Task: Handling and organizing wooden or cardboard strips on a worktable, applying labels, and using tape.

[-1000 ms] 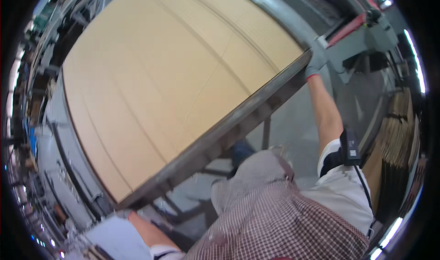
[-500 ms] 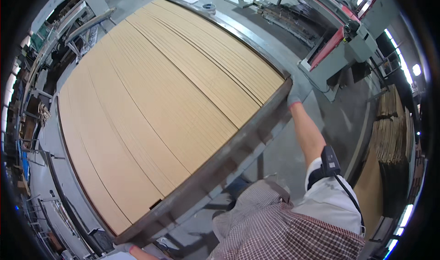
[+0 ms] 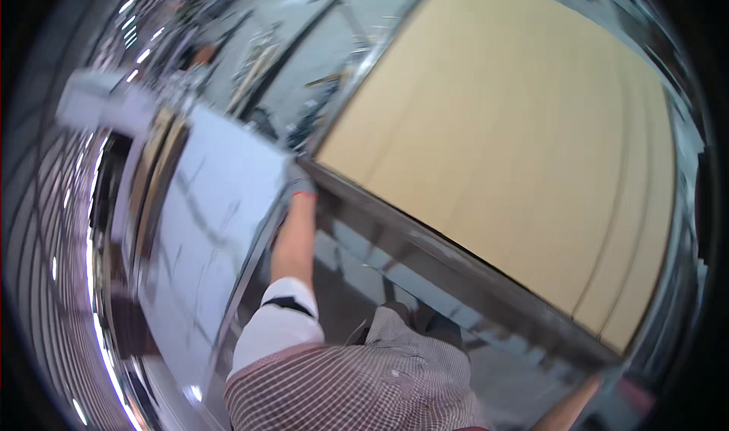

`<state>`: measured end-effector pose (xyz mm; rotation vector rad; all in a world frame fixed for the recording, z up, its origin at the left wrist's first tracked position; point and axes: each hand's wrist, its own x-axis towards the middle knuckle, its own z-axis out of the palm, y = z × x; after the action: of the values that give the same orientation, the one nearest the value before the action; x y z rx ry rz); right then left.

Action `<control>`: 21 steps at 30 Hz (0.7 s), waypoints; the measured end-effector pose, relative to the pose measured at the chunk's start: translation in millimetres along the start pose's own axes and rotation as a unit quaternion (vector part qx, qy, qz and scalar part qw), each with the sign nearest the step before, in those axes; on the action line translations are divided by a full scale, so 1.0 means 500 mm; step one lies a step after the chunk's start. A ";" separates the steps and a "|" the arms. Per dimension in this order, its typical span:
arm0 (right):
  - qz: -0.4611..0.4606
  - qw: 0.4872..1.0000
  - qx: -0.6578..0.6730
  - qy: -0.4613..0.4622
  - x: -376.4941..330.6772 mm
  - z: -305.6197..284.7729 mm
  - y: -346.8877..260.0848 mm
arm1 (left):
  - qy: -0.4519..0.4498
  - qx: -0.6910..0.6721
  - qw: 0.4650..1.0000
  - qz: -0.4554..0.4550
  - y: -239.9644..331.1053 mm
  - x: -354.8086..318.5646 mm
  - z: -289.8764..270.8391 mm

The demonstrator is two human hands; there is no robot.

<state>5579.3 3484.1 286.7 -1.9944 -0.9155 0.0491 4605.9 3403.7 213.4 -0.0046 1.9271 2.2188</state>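
Observation:
A large panel of pale tan boards (image 3: 493, 150) lies in a dark metal frame (image 3: 456, 256), with narrow dark seams between some boards. At the frame's near left corner is my left hand (image 3: 301, 179), in a grey glove with a red cuff. Its fingers seem closed round the corner, though motion blurs them. My right forearm (image 3: 573, 404) reaches up from the lower edge toward the near right corner. The right hand there is too smeared to make out its fingers.
Left of me stands a table with a white, dark-streaked top (image 3: 220, 226), close against my left arm. Brown boards (image 3: 156, 180) stand along its far side. Long dark bars (image 3: 292, 55) lie on the grey floor beyond the frame's left side.
My view has swung left, so the panel now sits to the right and the white table has come into sight. My left hand remains at the frame's near left corner.

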 end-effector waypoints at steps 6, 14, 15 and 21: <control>-0.072 0.995 -0.011 -0.066 -0.119 0.092 -0.130 | 0.209 0.047 0.974 0.070 0.030 0.151 -0.187; -0.128 0.964 -0.001 -0.233 -0.226 0.028 -0.090 | 0.158 -0.036 0.987 0.019 0.057 -0.009 -0.378; -0.136 0.957 0.003 -0.254 -0.236 0.033 -0.092 | 0.092 -0.112 0.989 0.014 0.050 -0.031 -0.406; -0.162 0.921 0.026 -0.352 -0.338 0.023 -0.102 | 0.185 -0.017 0.980 0.074 0.071 -0.058 -0.567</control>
<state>5423.2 3403.7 266.7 -1.7566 -1.6692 0.6309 4592.0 3117.0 209.7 -0.3113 2.1325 2.4948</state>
